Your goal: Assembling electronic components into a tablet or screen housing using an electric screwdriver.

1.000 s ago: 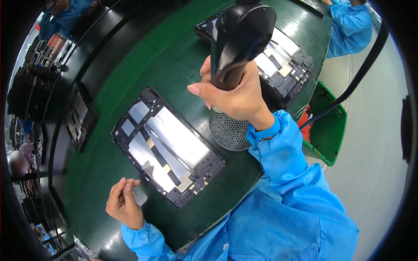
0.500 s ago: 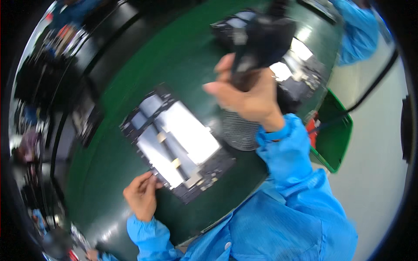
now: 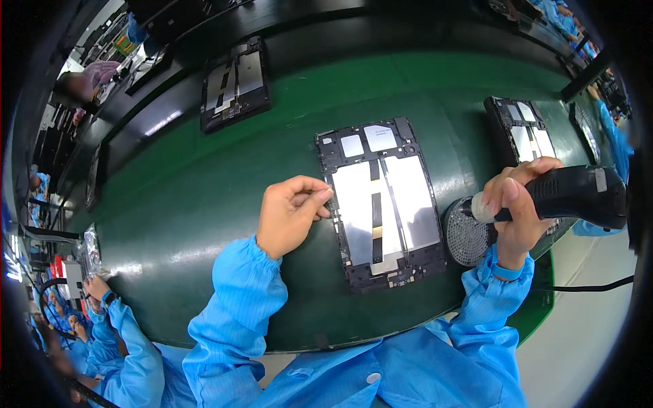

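Half a second on, the left hand had climbed from the table's near edge to the long left side of the opened tablet chassis, while the right hand had dropped from above the work to its 3 o'clock side, carrying the black handheld tool with it. The chassis lay flat on the green table, silver panels up, roughly at the centre of the view. The left fingers were pinched nearly shut at the frame's rim; whether they gripped a small part or only the edge could not be told. The right fingers were wrapped tight round the tool's grip, its pale nose pointing toward 9 o'clock, just above a round mesh disc beside the chassis. The work appeared to be at the steadying stage, the tool not yet on the unit. The next move would seemingly call for bringing the nose across onto the chassis while the left hand kept it from sliding. Another chassis lay at 11 o'clock, a third at 2 o'clock.
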The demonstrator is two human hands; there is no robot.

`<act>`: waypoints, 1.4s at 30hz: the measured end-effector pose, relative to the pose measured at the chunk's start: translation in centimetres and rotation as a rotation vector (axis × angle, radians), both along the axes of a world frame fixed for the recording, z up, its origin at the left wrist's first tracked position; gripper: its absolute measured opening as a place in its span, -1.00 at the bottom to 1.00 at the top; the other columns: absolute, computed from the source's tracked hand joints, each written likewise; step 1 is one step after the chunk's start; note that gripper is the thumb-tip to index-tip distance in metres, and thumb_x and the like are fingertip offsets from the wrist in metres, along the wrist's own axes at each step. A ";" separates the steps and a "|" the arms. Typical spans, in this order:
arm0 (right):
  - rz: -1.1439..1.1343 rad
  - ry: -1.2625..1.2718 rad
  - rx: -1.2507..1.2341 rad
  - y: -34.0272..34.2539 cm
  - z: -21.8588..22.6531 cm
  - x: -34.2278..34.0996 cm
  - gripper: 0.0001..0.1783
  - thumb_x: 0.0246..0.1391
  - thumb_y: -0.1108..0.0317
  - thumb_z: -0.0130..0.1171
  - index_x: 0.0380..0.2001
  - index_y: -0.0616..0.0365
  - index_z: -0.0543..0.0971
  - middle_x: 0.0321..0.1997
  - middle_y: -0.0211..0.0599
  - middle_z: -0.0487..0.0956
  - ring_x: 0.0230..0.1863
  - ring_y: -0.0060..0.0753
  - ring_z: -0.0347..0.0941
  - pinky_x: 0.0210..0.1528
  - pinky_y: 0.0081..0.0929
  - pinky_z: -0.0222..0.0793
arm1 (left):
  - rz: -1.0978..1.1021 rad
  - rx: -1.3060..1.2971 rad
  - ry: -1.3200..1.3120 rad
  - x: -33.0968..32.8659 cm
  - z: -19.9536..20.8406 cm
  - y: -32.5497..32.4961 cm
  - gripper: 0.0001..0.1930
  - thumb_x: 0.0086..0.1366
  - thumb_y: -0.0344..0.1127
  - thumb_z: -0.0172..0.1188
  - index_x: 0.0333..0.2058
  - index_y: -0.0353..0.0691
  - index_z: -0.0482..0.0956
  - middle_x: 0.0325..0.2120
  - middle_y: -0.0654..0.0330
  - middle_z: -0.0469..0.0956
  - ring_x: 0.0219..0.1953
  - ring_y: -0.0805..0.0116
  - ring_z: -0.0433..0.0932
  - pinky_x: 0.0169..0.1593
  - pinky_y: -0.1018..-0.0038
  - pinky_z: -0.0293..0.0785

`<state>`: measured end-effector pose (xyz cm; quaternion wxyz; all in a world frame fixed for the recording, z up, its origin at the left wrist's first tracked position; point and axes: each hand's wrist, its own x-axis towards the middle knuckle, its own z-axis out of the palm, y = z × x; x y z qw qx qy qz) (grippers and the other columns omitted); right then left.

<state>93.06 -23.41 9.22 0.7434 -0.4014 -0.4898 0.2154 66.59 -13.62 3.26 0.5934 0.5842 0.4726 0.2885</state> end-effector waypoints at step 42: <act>0.308 -0.040 -0.148 11.5 -6.8 -23.1 -0.66 -0.22 0.65 0.31 -0.32 0.31 0.43 -0.59 -0.37 0.52 -0.56 -0.67 0.42 -0.54 -0.71 0.32 | -0.207 -0.211 0.016 -10.3 -5.9 5.6 -0.88 0.04 -0.48 0.26 -0.51 -0.38 0.50 -0.60 0.16 0.56 -0.60 0.48 0.55 -0.65 0.58 0.45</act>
